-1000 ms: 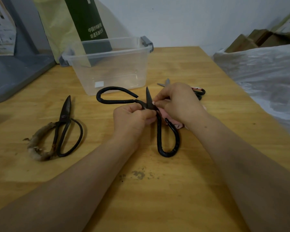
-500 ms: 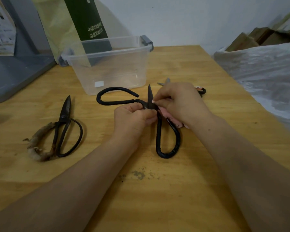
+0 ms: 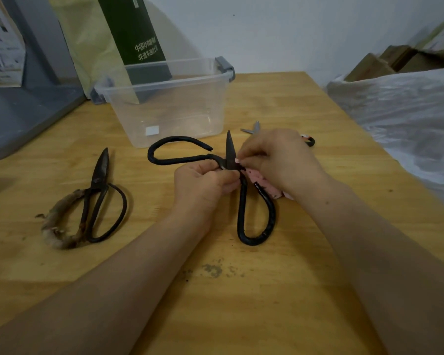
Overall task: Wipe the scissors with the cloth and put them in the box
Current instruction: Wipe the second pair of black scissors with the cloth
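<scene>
Pale wooden table (image 3: 241,303) fills the view, with a dark smudge (image 3: 213,270) on its near part between the person's forearms. Past that, the large black iron scissors with looped handles (image 3: 241,201) are spread wide open, one loop reaching toward the viewer and the other out to the left. The left hand (image 3: 203,185) has its fingers curled round the shank at the pivot. The right hand (image 3: 277,160) pinches the pink cloth (image 3: 256,175) against the base of the upright blade; the second blade is hidden beneath it. To wipe well, the left hand's hold probably needs to be firm enough that the open halves cannot swing. The cloth should then run from pivot to tip along the flat, fingertips kept off the edge. A rusty old pair of scissors with a wrapped handle (image 3: 98,190) lies well to the left, and small steel scissors (image 3: 253,129) peek out behind the right hand. Beyond stands the clear plastic box with grey latches (image 3: 164,116), open-topped, with a green carton (image 3: 133,29) behind it.
</scene>
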A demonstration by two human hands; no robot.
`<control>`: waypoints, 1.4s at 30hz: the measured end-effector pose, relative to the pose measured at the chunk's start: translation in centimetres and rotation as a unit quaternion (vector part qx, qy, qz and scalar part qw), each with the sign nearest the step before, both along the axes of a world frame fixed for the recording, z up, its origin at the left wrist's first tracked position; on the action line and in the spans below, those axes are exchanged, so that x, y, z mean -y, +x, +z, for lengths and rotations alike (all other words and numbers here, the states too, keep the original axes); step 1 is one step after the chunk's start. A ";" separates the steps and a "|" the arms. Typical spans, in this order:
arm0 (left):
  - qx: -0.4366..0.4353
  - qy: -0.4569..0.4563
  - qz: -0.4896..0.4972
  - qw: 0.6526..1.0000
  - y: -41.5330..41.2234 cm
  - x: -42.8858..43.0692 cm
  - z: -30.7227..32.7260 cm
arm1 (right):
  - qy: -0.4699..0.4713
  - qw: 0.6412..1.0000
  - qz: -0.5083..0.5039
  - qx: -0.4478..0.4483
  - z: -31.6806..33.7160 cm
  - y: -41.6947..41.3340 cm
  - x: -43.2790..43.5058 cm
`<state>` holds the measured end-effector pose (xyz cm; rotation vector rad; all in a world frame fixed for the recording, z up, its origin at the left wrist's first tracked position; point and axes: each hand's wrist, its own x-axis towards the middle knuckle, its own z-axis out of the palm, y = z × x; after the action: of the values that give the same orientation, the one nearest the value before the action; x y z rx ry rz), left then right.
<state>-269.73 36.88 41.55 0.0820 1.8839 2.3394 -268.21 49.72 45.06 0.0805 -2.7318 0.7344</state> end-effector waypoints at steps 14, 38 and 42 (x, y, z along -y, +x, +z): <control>-0.010 0.000 -0.003 1.000 0.0 0.0 0.0 | -0.044 0.998 0.005 0.042 0.3 0.1 -0.2; -0.004 0.008 -0.011 1.000 -0.1 -0.1 0.0 | -0.149 0.987 -0.057 -0.004 -0.6 -0.6 -0.3; -0.016 -0.008 -0.008 1.000 -0.2 -0.2 -0.1 | -0.151 0.988 -0.022 0.008 -0.8 -0.4 0.4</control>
<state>-269.91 37.05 41.49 0.1352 1.9096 2.3251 -268.64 49.31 44.25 -0.0526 -2.5939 1.1276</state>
